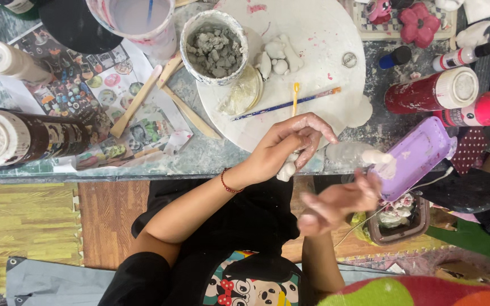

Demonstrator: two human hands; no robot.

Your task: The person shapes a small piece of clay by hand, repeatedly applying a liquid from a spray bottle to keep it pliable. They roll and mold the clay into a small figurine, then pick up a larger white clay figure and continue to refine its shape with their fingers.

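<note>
The left hand (290,144) hangs over the near edge of the desk (199,156), its clay-smeared fingers curled around a small white clay piece (286,170) that sticks out below the palm. The right hand (336,203) is lower and to the right, just off the desk edge, blurred; its fingers look spread and loose, with nothing clearly gripped, though the blur keeps me from being sure. Just beyond its fingertips lies a purple tray (418,153), tilted, with a pale lump at its near end. Behind the left hand sits a round white board (313,34), carrying a blue-handled paintbrush (287,105), a yellow tool (295,97), a few small white clay shapes (276,56) and a cup of grey clay bits (214,48). Wooden modelling sticks (165,96) lie to the left on a printed sheet, and red and pink paint bottles (432,90) lie to the right.
</note>
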